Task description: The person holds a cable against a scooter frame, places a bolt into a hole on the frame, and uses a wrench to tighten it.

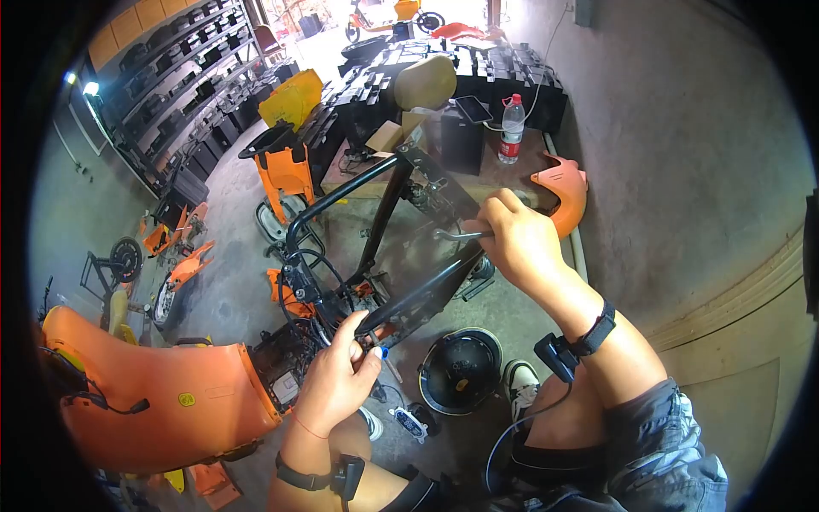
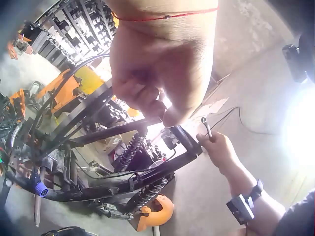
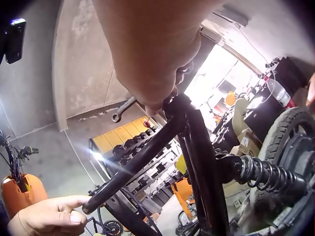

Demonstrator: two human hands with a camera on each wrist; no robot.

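A bare black vehicle frame (image 1: 341,189) stands before the person. The right hand (image 1: 520,243) grips a metal wrench (image 1: 461,235) at the frame's far right end; in the left wrist view the wrench's ring end (image 2: 205,123) sticks up above the fist. The left hand (image 1: 333,380) is at the near end of a black tube (image 3: 138,164), which lies between its index finger and thumb in the right wrist view. Whatever the wrench's hidden end meets is covered by the right hand (image 3: 147,54). A coil spring (image 2: 132,150) sits within the frame.
An orange body panel (image 1: 162,392) is at the left. On the floor lie a black round bowl (image 1: 461,371) and a small metal part (image 1: 409,424). Behind the frame, a low bench holds a water bottle (image 1: 511,132) and phone (image 1: 473,109); an orange fender (image 1: 567,196) rests beside it.
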